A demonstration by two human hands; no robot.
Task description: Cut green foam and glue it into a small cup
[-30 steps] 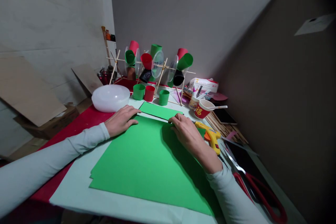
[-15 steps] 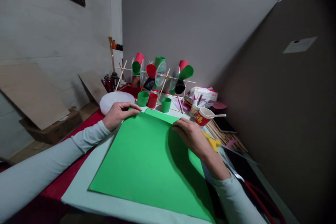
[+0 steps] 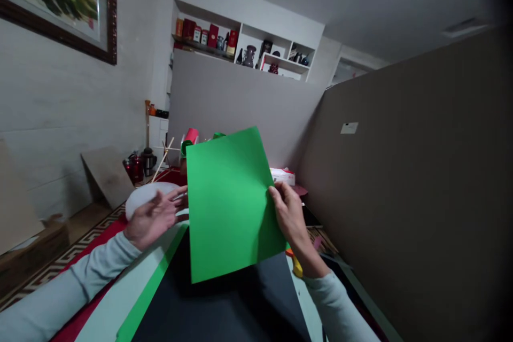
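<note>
My right hand pinches the right edge of a green paper sheet and holds it upright above the table. My left hand hovers open beside the sheet's left edge, fingers spread, a little blurred. Under the raised sheet lies a black sheet, with a strip of another green sheet showing at its left on a pale mat. The lifted sheet hides most of the stick-and-cup model behind it.
A white round lid sits behind my left hand. A yellow glue gun lies by my right wrist. A grey partition runs along the right. Shelves with jars are on the far wall, boards lean at the left.
The top green sheet, flat on the table before, has been lifted upright by my right hand. My left hand has come off the paper. A black sheet now shows beneath. The view has tilted up.
</note>
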